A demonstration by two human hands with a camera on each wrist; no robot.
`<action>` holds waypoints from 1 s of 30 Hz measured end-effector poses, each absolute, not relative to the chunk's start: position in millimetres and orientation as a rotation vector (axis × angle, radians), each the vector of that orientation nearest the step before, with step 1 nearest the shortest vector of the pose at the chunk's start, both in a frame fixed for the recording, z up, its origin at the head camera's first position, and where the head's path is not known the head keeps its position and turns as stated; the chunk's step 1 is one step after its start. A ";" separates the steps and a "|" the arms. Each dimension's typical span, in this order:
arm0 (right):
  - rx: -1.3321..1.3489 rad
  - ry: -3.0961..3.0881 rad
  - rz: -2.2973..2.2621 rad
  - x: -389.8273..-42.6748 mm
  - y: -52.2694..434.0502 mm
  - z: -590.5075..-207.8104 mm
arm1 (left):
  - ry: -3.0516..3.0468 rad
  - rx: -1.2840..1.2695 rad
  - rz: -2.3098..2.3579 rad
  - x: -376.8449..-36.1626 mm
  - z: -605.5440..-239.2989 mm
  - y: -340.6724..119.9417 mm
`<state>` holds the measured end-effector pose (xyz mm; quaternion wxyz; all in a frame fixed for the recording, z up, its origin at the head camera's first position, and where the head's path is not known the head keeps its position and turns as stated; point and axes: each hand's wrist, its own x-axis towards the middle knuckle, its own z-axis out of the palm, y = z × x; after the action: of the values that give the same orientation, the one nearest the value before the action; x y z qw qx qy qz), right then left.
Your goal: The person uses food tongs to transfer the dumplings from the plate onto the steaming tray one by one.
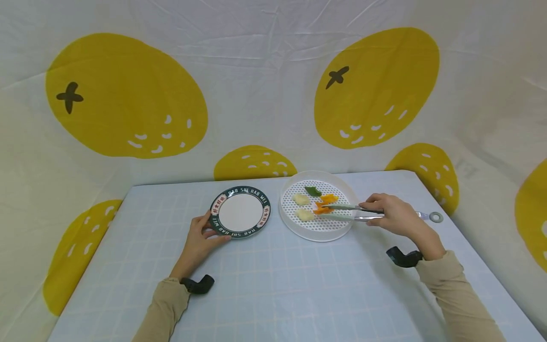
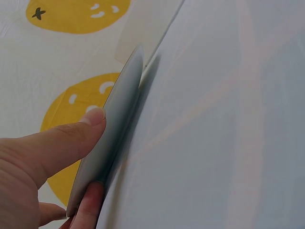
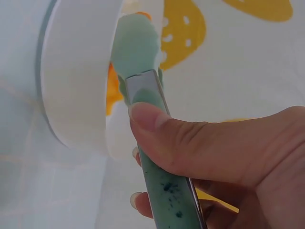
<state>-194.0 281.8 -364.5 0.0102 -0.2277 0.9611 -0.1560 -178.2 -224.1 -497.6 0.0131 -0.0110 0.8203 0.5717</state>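
Note:
A round plate with a dark green lettered rim is held at its left side by my left hand. In the left wrist view, the thumb lies against the plate and fingers reach under its edge. My right hand grips a pair of tongs with pale green tips. Those tips are inside a white round steamer basket, at an orange piece; whether they pinch it, I cannot tell. The right wrist view shows my thumb pressing the green tong handle.
Also in the basket are another orange piece, a dark green piece and two pale yellow pieces, one upper and one lower. A light checked cloth covers the table. Behind hangs a fruit-patterned curtain.

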 end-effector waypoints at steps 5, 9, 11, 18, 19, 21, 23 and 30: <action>-0.711 2.962 -0.402 -199.6 278.8 -357.7 | 2.556 -0.036 1.785 -177.6 -497.6 -224.8; -0.700 2.927 -0.367 -203.8 275.4 -352.0 | 2.551 -0.028 1.792 -177.0 -496.8 -224.0; -0.696 2.913 -0.341 -205.5 272.9 -349.5 | 2.550 -0.028 1.791 -176.7 -496.4 -223.6; -0.659 2.894 -0.266 -208.3 264.0 -344.3 | 2.552 -0.044 1.776 -176.0 -495.2 -223.7; -0.653 2.895 -0.262 -208.3 263.2 -343.8 | 2.555 -0.045 1.771 -176.0 -495.2 -223.9; -0.646 2.895 -0.258 -208.1 262.2 -343.0 | 2.557 -0.043 1.767 -176.0 -495.5 -224.3; -0.640 2.894 -0.259 -207.4 261.5 -341.9 | 2.555 -0.039 1.768 -176.0 -495.9 -224.6; -0.614 2.910 -0.298 -200.8 262.1 -332.7 | 2.555 -0.042 1.765 -175.3 -495.7 -224.5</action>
<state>-200.8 262.1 -332.7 0.0762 -0.2048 0.9708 -0.0995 -175.3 -224.5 -495.7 0.0180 -0.0136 0.8225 0.5684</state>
